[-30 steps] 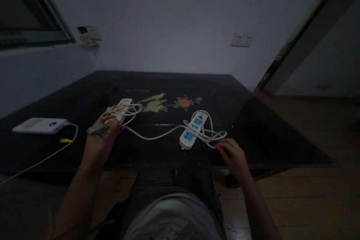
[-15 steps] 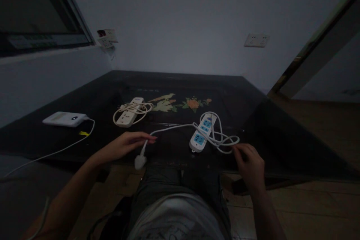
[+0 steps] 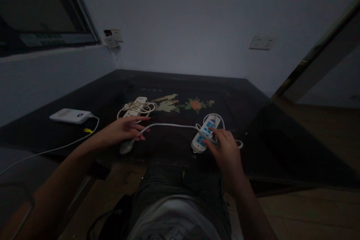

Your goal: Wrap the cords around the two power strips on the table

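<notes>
A white power strip with blue socket faces (image 3: 206, 130) lies slanted on the dark table, its white power cord (image 3: 174, 125) looped over it and running left. My left hand (image 3: 120, 132) holds this cord close to its plug, thumb against the fingers. Below those fingers hangs the white plug (image 3: 127, 146), near the table's front edge. Over the strip, my right hand (image 3: 227, 150) closes thumb and fingers around the looped cord; the hand hides part of the loops. Behind my left hand lies a second, cream power strip (image 3: 140, 101) with its own cord coiled on top.
A white power bank (image 3: 69, 116) with a cable and a yellow tag (image 3: 88, 130) lies on the table's left side. The black tabletop (image 3: 180, 82) bears a bird and flower design. Wall sockets (image 3: 262, 42) are on the back wall, others (image 3: 112, 39) in the left corner.
My right hand has moved left from the outer end of the loops to over the strip. My left hand has shifted left and up slightly, carrying the plug along. The view has shifted a little.
</notes>
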Demonstrator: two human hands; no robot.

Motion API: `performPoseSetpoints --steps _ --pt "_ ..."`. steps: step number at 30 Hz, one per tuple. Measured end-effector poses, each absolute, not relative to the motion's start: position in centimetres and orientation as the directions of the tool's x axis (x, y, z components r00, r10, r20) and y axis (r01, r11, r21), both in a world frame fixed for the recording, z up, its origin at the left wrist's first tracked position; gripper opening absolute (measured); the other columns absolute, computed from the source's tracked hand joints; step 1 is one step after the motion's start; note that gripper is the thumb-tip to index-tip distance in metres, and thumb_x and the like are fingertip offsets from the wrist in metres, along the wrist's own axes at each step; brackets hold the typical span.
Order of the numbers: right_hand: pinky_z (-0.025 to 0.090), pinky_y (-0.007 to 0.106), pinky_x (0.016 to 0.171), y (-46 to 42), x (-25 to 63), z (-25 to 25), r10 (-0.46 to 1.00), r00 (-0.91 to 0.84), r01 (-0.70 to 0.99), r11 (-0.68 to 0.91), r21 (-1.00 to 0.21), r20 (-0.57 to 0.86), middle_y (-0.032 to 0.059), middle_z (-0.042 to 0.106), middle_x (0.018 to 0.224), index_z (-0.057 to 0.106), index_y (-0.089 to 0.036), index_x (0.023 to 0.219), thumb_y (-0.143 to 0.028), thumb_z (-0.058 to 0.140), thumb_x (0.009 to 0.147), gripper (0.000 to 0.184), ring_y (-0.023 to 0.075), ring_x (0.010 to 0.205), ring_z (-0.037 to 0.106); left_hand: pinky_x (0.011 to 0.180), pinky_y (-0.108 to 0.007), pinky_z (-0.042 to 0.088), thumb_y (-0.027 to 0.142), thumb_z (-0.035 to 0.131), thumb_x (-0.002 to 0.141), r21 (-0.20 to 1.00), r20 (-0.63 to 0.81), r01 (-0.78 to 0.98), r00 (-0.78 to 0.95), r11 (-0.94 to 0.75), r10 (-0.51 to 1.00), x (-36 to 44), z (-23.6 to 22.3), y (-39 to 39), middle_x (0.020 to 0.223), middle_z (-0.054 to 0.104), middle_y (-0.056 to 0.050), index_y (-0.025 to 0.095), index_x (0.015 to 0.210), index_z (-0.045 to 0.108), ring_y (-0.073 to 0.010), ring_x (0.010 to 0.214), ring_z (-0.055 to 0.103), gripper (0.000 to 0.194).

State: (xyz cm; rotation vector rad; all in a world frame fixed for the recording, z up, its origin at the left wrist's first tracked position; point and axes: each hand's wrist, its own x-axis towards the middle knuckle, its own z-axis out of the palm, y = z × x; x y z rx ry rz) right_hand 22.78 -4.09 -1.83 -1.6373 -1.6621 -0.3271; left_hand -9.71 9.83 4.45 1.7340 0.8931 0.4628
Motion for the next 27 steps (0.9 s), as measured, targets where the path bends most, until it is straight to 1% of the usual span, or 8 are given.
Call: performPoseSetpoints --steps 3,6,10,12,15,19,23,27 --pt "0.046 0.039 0.07 -2.4 22.6 -2.2 0.789 0.072 0.947 0.138 -0.291 0.611 0.0092 0.066 0.083 0.067 -0.019 0.088 -0.035 0.055 0.089 0.019 0.0267 0.081 0.059 0.072 -0.034 0.057 0.022 0.064 0.076 0.882 -0.094 0.401 0.663 -0.247 0.742 -9.8 5.5 8.6 0.093 0.075 -0.007 0.025 0.132 0.052 -0.021 0.078 0.072 0.058" --pt "0.045 0.035 0.068 -2.4 22.8 -1.9 0.769 0.123 0.887 0.198 -0.418 0.627 0.0067 0.064 0.076 0.064 -0.02 0.075 -0.034 0.054 0.09 0.023 0.0229 0.075 0.059 0.07 -0.033 0.058 0.026 0.063 0.076 0.805 0.018 0.443 0.645 -0.394 0.764 -9.8 6.2 7.4 0.085 0.075 -0.005 0.023 0.129 0.056 -0.0208 0.076 0.072 0.054" --pt "0.047 0.029 0.06 -4.5 23.8 -0.8 0.763 0.244 0.696 0.291 -0.656 0.598 0.0042 0.066 0.077 0.067 -0.02 0.079 -0.034 0.058 0.087 0.019 0.0189 0.069 0.061 0.078 -0.034 0.055 0.031 0.06 0.078 0.541 0.274 0.589 0.551 -0.6 0.788 -10.1 6.1 7.6 0.094 0.075 -0.005 0.025 0.116 0.066 -0.0231 0.085 0.07 0.039" --pt "0.047 0.028 0.058 -6.0 24.4 -0.5 0.778 0.262 0.629 0.311 -0.712 0.571 0.0029 0.067 0.076 0.069 -0.021 0.083 -0.031 0.06 0.086 0.014 0.0178 0.068 0.062 0.082 -0.036 0.053 0.031 0.055 0.081 0.391 0.412 0.643 0.518 -0.659 0.749 -10.3 5.8 8.5 0.1 0.074 -0.005 0.026 0.109 0.069 -0.0247 0.09 0.069 0.031" --pt "0.049 0.031 0.067 -8.0 24.7 -1.0 0.774 0.164 0.647 0.384 -0.659 0.612 0.0024 0.068 0.078 0.07 -0.023 0.084 -0.023 0.064 0.084 0.006 0.0188 0.075 0.062 0.084 -0.035 0.051 0.03 0.048 0.087 0.226 0.551 0.652 0.527 -0.724 0.647 -9.5 5.6 10.0 0.105 0.073 -0.006 0.025 0.106 0.07 -0.0243 0.094 0.068 0.029" --pt "0.05 0.032 0.068 -10.0 24.1 -3.2 0.732 0.08 0.736 0.414 -0.535 0.676 0.003 0.065 0.078 0.069 -0.024 0.086 -0.016 0.067 0.081 0.009 0.0191 0.078 0.059 0.078 -0.033 0.05 0.024 0.048 0.089 0.113 0.563 0.627 0.599 -0.771 0.569 -5.6 5.7 12.3 0.104 0.072 -0.009 0.02 0.105 0.068 -0.0239 0.091 0.068 0.027" --pt "0.051 0.029 0.061 -11.1 22.9 -5.2 0.713 0.042 0.8 0.395 -0.451 0.7 0.0039 0.064 0.08 0.069 -0.024 0.091 -0.012 0.062 0.083 0.016 0.0177 0.074 0.058 0.08 -0.031 0.047 0.021 0.049 0.088 0.093 0.555 0.603 0.629 -0.792 0.545 -0.1 4.5 14.9 0.103 0.072 -0.007 0.022 0.1 0.068 -0.0214 0.092 0.066 0.022" --pt "0.051 0.028 0.058 -11.3 22.2 -5.8 0.71 0.01 0.829 0.388 -0.403 0.704 0.0052 0.065 0.082 0.069 -0.024 0.096 -0.012 0.056 0.087 0.02 0.0172 0.073 0.059 0.082 -0.031 0.045 0.019 0.049 0.088 0.194 0.525 0.519 0.662 -0.832 0.535 3.5 1.8 16.9 0.098 0.071 -0.007 0.022 0.095 0.068 -0.0205 0.093 0.064 0.02"
